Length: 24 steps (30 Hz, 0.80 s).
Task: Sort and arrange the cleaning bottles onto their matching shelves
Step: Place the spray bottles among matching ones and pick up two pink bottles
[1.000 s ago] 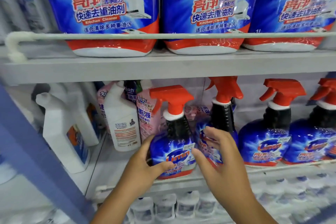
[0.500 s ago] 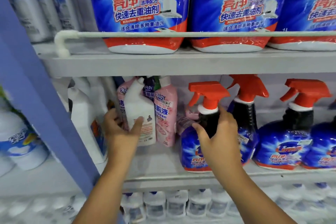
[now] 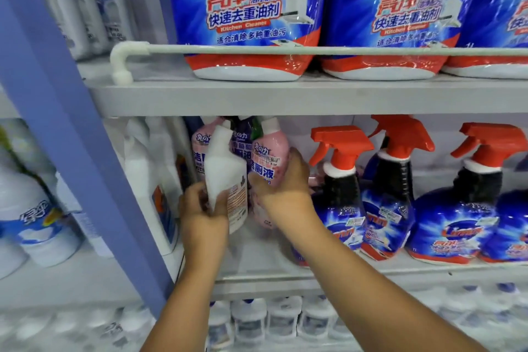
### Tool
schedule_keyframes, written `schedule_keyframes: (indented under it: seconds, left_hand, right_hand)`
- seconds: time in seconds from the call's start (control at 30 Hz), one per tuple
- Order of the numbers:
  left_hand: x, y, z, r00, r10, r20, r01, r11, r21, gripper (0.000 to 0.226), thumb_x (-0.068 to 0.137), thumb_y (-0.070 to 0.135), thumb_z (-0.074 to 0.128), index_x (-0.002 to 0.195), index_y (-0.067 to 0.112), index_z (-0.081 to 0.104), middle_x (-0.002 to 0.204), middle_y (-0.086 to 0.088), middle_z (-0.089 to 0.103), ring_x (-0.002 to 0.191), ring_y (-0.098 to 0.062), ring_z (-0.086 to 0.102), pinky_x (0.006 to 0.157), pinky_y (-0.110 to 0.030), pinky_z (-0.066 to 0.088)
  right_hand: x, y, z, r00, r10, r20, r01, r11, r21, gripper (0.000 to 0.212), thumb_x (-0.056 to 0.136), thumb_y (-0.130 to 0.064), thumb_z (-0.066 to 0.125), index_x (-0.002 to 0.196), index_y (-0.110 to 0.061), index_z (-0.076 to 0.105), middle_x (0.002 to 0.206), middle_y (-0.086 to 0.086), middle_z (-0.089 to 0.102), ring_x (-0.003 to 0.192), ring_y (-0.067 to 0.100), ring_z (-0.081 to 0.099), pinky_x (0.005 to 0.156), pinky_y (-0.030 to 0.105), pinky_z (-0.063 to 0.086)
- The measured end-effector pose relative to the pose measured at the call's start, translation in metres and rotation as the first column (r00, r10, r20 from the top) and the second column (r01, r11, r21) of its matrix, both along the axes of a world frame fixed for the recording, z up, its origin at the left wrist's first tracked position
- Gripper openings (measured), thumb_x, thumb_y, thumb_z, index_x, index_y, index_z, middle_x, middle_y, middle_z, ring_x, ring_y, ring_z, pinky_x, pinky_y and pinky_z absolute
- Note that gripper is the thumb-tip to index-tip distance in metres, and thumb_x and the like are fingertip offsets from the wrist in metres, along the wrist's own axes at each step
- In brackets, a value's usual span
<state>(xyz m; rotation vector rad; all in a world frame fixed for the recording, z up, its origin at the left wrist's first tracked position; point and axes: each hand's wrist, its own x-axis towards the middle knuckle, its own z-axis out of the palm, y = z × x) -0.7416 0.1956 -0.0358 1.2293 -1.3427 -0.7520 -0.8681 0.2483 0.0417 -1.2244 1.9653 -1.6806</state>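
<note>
Now that both hands have left the blue spray bottle with the red trigger head (image 3: 340,194), which stands back in its row on the grey metal middle shelf (image 3: 285,266), the work has shifted to the mixed cluster at the shelf's left end. The left hand (image 3: 204,214), which half a second ago only touched it, now curls round the lower body of the white plastic bottle with the angled neck (image 3: 227,177) and holds it tilted, seemingly lifted off the shelf. The right hand (image 3: 281,180) has crossed over from the sprayer and wraps its fingers round the pink toilet-cleaner bottle with the white cap (image 3: 267,160).

My reading is that the sprayers are sorted and the odd bottles are being pulled out for their own shelves.

Room is tight: the upper shelf's grey front edge (image 3: 285,97) sits just above the pink bottle's cap, so both bottles probably need to come forward before rising. The blue upright post (image 3: 71,123) bounds the left, tall white bottles (image 3: 148,180) stand just beside the left hand, and the nearest sprayer sits close to the right wrist. A low front lip runs along the shelf.
</note>
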Motion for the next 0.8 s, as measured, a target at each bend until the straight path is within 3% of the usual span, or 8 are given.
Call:
schedule_keyframes:
  seconds: [0.1, 0.23, 0.33, 0.43, 0.5, 0.67, 0.73, 0.8]
  left_hand:
    - [-0.010, -0.003, 0.016, 0.995, -0.093, -0.025, 0.095, 0.992, 0.083, 0.054, 0.081, 0.036, 0.082, 0.126, 0.028, 0.052, 0.108, 0.011, 0.066, 0.093, -0.013, 0.067, 0.078, -0.028, 0.052]
    - [-0.012, 0.001, 0.013, 0.998, -0.068, -0.013, 0.069, 0.994, 0.086, 0.048, 0.086, 0.035, 0.077, 0.127, 0.025, 0.055, 0.113, 0.006, 0.067, 0.105, -0.023, 0.065, 0.087, -0.037, 0.054]
    - [-0.003, 0.007, 0.007, 0.999, -0.022, 0.026, 0.020, 0.997, 0.073, 0.050, 0.088, 0.041, 0.075, 0.132, 0.033, 0.052, 0.118, 0.006, 0.070, 0.103, -0.020, 0.066, 0.086, -0.038, 0.056]
    - [0.002, 0.003, 0.008, 0.996, -0.065, 0.064, 0.058, 0.992, 0.111, 0.047, 0.092, 0.038, 0.071, 0.133, 0.028, 0.052, 0.118, 0.003, 0.070, 0.101, -0.024, 0.066, 0.084, -0.035, 0.054]
    - [0.002, -0.001, 0.008, 0.990, -0.119, 0.077, 0.111, 0.988, 0.106, 0.044, 0.093, 0.034, 0.071, 0.132, 0.026, 0.054, 0.117, 0.001, 0.070, 0.103, -0.025, 0.067, 0.085, -0.035, 0.054]
    - [-0.014, -0.003, 0.014, 0.945, -0.326, -0.015, 0.325, 0.936, 0.134, 0.040, 0.092, 0.017, 0.072, 0.129, 0.026, 0.058, 0.108, 0.015, 0.068, 0.101, -0.001, 0.064, 0.079, -0.020, 0.049]
    - [-0.018, -0.004, 0.016, 0.923, -0.386, -0.013, 0.383, 0.910, 0.158, 0.032, 0.094, 0.020, 0.070, 0.123, 0.029, 0.061, 0.104, 0.018, 0.069, 0.097, 0.000, 0.065, 0.080, -0.022, 0.052]
    - [-0.017, -0.003, 0.021, 0.947, -0.321, -0.028, 0.322, 0.939, 0.124, 0.010, 0.099, 0.033, 0.063, 0.107, 0.029, 0.065, 0.098, 0.011, 0.071, 0.091, -0.007, 0.067, 0.078, -0.020, 0.049]
  right_hand:
    - [-0.010, -0.023, 0.006, 0.993, -0.003, 0.116, -0.008, 0.996, 0.093, 0.046, 0.082, -0.021, 0.080, 0.114, -0.015, 0.049, 0.106, 0.000, 0.060, 0.103, 0.024, 0.064, 0.077, 0.025, 0.045]
    - [-0.005, -0.020, 0.005, 0.996, -0.038, 0.081, 0.034, 0.998, 0.056, 0.037, 0.082, -0.019, 0.080, 0.103, -0.021, 0.050, 0.096, -0.004, 0.065, 0.085, 0.017, 0.064, 0.064, 0.021, 0.047]
    - [0.008, 0.001, 0.001, 0.990, -0.003, 0.138, 0.011, 0.998, -0.056, 0.032, 0.082, -0.013, 0.080, 0.103, -0.017, 0.057, 0.093, 0.002, 0.069, 0.079, 0.013, 0.066, 0.064, 0.022, 0.053]
    - [0.016, 0.025, 0.003, 0.979, 0.054, 0.196, -0.025, 0.988, -0.149, 0.031, 0.083, -0.011, 0.081, 0.104, -0.016, 0.060, 0.091, 0.003, 0.071, 0.076, 0.007, 0.068, 0.068, 0.025, 0.057]
    - [0.015, 0.039, 0.009, 0.985, 0.052, 0.163, -0.029, 0.990, -0.139, 0.035, 0.081, -0.016, 0.084, 0.106, -0.021, 0.061, 0.089, -0.005, 0.072, 0.078, 0.004, 0.069, 0.070, 0.025, 0.058]
    - [0.010, 0.070, 0.015, 0.988, 0.061, 0.140, -0.044, 0.991, -0.123, 0.036, 0.079, -0.022, 0.085, 0.108, -0.029, 0.065, 0.093, -0.011, 0.074, 0.083, 0.000, 0.070, 0.071, 0.017, 0.056]
    - [0.007, 0.074, 0.013, 0.990, 0.033, 0.134, -0.021, 0.996, -0.090, 0.037, 0.078, -0.025, 0.086, 0.108, -0.028, 0.065, 0.092, -0.011, 0.074, 0.081, -0.002, 0.069, 0.067, 0.012, 0.053]
    - [0.003, 0.073, 0.011, 0.990, 0.015, 0.140, -0.007, 0.998, -0.059, 0.037, 0.078, -0.028, 0.086, 0.107, -0.028, 0.064, 0.090, -0.011, 0.074, 0.079, -0.002, 0.069, 0.065, 0.013, 0.054]
